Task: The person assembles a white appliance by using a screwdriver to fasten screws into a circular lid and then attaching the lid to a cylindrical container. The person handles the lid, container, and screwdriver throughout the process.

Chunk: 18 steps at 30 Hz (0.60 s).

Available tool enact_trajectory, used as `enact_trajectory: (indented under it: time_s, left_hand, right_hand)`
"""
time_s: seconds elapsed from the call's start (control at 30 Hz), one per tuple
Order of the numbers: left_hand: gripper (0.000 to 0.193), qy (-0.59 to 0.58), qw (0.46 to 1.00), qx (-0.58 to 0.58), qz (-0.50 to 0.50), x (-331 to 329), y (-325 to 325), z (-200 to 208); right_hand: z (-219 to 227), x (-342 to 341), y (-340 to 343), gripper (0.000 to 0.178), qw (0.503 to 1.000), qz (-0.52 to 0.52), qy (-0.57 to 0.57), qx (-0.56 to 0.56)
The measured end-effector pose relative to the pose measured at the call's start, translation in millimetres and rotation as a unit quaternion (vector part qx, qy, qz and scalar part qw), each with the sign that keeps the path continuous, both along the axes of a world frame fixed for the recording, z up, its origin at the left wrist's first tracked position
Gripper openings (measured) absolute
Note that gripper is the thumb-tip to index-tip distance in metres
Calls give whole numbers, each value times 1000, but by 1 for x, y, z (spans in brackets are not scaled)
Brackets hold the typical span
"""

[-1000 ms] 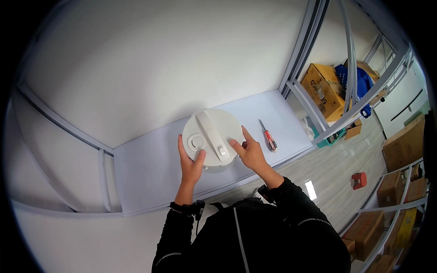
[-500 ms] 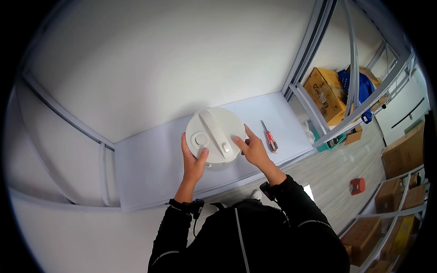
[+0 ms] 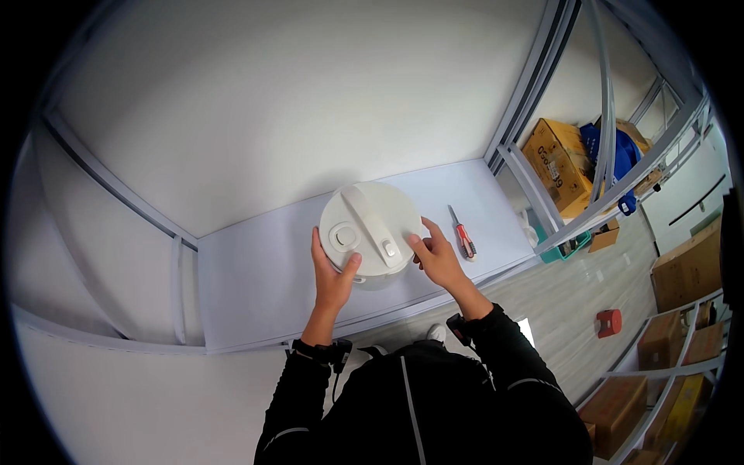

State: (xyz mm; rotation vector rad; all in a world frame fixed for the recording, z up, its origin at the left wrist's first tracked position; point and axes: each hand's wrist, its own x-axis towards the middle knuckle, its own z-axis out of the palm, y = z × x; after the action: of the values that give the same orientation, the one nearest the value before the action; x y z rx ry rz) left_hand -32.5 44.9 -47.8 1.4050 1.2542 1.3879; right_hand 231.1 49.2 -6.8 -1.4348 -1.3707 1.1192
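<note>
A white round rice cooker [image 3: 368, 217] stands on the white tabletop, seen from above. A raised band crosses its lid and ends in a small button; a round steam vent sits to the left of the band. My left hand [image 3: 333, 280] grips the cooker's left side, with its thumb at the lid's lower rim. On the right side my right hand [image 3: 439, 257] holds it too, its thumb at the lid's edge and its other fingers partly hidden. A red-and-black screwdriver [image 3: 464, 237] lies to the right of my right hand.
The white tabletop [image 3: 248, 287] meets a white wall behind, with grey metal frame posts at both sides. Beyond the right posts are a yellow-brown box [image 3: 556, 167] and a teal basket [image 3: 570, 246]. A red stool [image 3: 609, 323] and shelves of cardboard boxes [image 3: 616, 407] stand farther right.
My right thumb has slid outward from the lid's top to its right edge. The left hand keeps its hold. The whole view has shifted slightly.
</note>
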Motion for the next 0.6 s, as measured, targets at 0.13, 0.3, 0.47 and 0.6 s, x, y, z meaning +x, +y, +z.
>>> enact_trajectory:
  time_s: [0.13,0.3,0.47,0.6]
  left_hand:
    - [101,-10,1000,-13,-1,-9,9,-15]
    - [92,-161,982,-42,-89,-35,27,-8]
    - [86,-153,965,-60,-205,-61,44,11]
    - [80,-127,973,-70,-180,-58,49,12]
  right_hand:
    - [-9,9,-6,82,999,16,-16,30]
    - [34,6,-35,66,980,49,-188,50]
    - [76,14,-48,40,966,124,-217,68]
    - [99,15,-41,28,969,80,-166,166]
